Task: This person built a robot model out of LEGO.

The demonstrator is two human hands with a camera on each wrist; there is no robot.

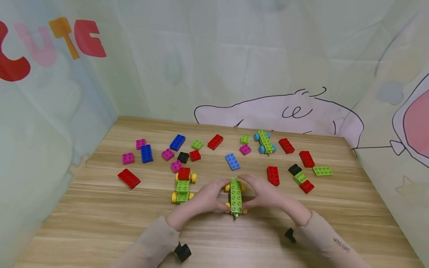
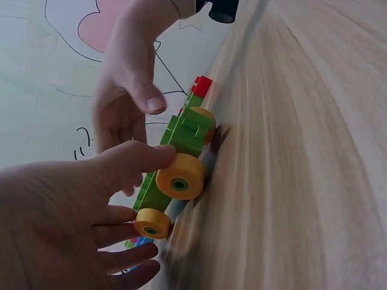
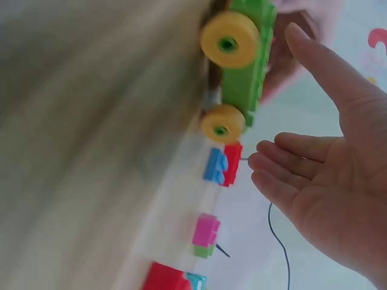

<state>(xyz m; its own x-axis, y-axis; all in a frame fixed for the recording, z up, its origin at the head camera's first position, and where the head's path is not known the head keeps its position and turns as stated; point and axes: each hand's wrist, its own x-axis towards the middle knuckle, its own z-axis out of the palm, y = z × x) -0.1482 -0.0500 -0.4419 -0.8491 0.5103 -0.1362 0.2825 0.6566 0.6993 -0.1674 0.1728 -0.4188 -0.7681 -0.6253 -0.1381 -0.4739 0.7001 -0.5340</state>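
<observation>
A green toy car base (image 1: 236,197) with yellow wheels stands on the wooden table between the two hands. My left hand (image 1: 210,195) is at its left side. In the left wrist view, the left thumb (image 2: 142,156) touches the car near one yellow wheel (image 2: 180,176), and the other fingers spread loosely by the other wheel (image 2: 152,223). On the car's right side is my right hand (image 1: 264,192). The right wrist view shows its fingers (image 3: 290,163) extended, with a gap to the car (image 3: 242,84).
Left of the hands stands another yellow-wheeled car (image 1: 183,186) with green and red bricks. A blue-wheeled green base (image 1: 265,142) is at the back. Loose bricks lie about, including a light blue one (image 1: 232,161), a red one (image 1: 273,175) and a black-green-red row (image 1: 301,178).
</observation>
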